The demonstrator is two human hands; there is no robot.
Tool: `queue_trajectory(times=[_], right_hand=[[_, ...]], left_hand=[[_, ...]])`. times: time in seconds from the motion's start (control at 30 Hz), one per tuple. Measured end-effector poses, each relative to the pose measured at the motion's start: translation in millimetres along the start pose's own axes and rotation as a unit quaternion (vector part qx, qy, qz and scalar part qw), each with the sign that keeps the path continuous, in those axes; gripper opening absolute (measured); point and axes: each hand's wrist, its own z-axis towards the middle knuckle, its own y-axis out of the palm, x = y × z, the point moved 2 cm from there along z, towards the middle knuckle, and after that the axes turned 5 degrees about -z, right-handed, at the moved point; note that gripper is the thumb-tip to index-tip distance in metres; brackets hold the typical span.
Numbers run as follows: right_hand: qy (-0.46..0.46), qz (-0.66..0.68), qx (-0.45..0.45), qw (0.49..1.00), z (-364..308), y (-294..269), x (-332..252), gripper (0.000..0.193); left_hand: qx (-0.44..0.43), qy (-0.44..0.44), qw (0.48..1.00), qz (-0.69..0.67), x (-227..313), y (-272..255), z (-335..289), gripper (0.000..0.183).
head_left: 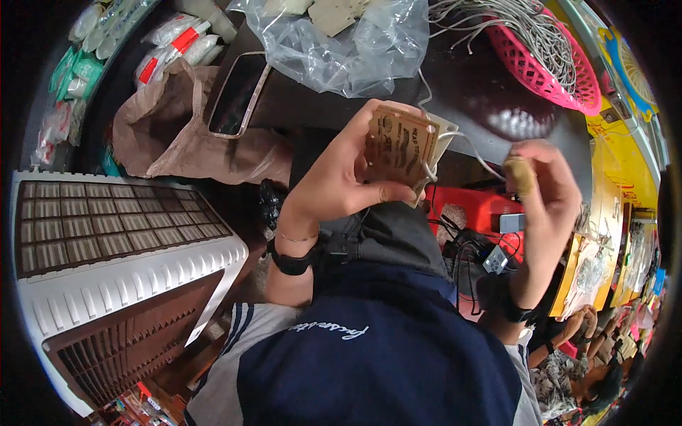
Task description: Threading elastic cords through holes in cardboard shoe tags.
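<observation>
My left hand (334, 181) grips a small square brown card piece (399, 145) with dark print, a paler layer showing behind it. Thumb and fingers close round its edges. A thin grey cord (470, 148) comes off the card's right side and runs to my right hand (545, 195). There the thumb and forefinger are pinched together on the cord, which they partly hide. A yellowish wrap (522, 177) covers one digit of that hand. Another stretch of cord rises from the top of the card toward a clear plastic bag (334, 60).
A pink basket (526, 67) full of grey cords stands at the far right of the dark table. Left of the bag lies a phone (239, 94) beside brown cloth (167, 131). A white-and-brown air cooler (135, 284) fills the left; a red stool (462, 202) holds cables and adapters. Other people sit at lower right.
</observation>
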Motion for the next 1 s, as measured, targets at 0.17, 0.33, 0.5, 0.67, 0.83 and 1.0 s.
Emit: queue_trajectory(times=[0.17, 0.33, 0.5, 0.67, 0.83, 1.0], right_hand=[[-0.032, 0.008, 0.013, 0.999, 1.7, 26.4, -3.5, 0.012], [0.022, 0.198, -0.080, 0.977, -1.6, 34.4, -4.2, 0.013], [0.113, 0.184, -0.109, 0.970, -7.0, 41.9, -14.0, 0.013], [0.091, 0.135, -0.085, 0.983, -5.9, 45.9, -8.4, 0.011], [-0.034, 0.011, -0.035, 0.999, -1.1, 43.2, -6.7, 0.009], [-0.055, 0.012, -0.026, 0.998, 0.2, 39.4, -5.5, 0.011]], left_hand=[[-0.033, 0.081, 0.996, 0.007, -1.8, 3.3, 1.5, 0.073], [-0.015, 0.052, 0.998, -0.043, 1.6, 8.3, 1.2, 0.073], [0.001, 0.047, 0.998, -0.030, 3.6, 2.7, 1.6, 0.072], [-0.019, 0.074, 0.995, -0.062, 2.2, 6.6, 4.0, 0.070], [-0.047, 0.064, 0.995, -0.061, 2.8, 11.5, 2.9, 0.069], [-0.051, 0.067, 0.996, -0.011, 5.2, 14.7, 5.3, 0.064]])
